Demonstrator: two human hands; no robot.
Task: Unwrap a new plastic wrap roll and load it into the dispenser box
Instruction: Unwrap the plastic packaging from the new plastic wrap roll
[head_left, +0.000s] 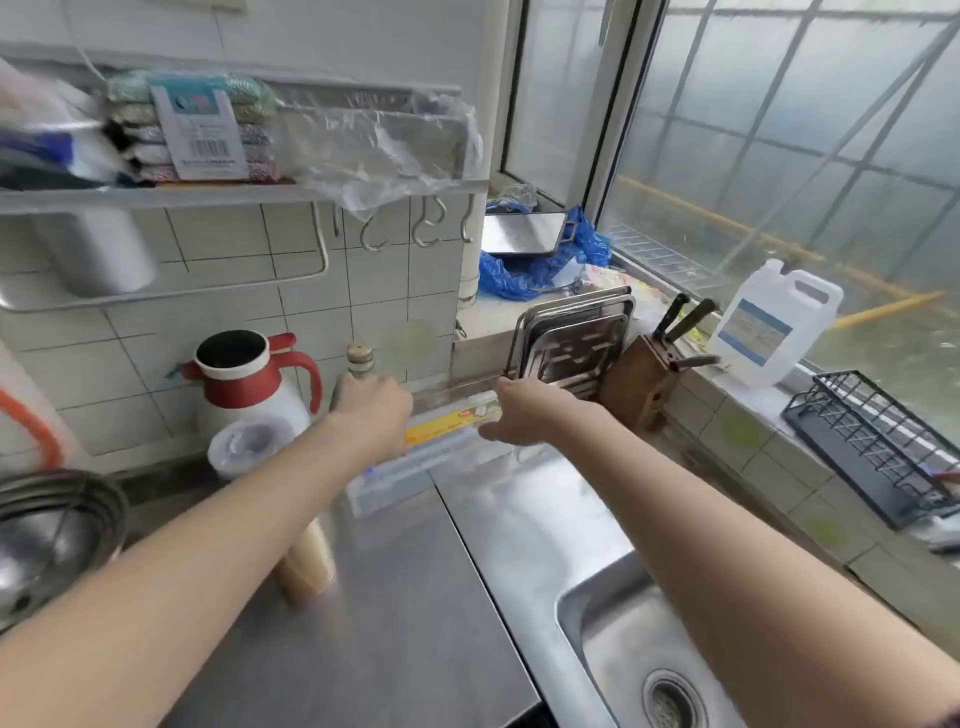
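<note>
Both hands grip the wrap roll (451, 419) at 12 o'clock above the counter: left hand (372, 410) closed round one end, right hand (511, 415) on the other. Dispenser box (387, 488) below, contents blurred. Knife block (644, 382) at 2 o'clock w/ knives.

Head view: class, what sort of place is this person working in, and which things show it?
Most likely a home kitchen. A steel sink is set into the counter, a knife block stands by the window, and a thermos sits against the tiled wall.
</note>
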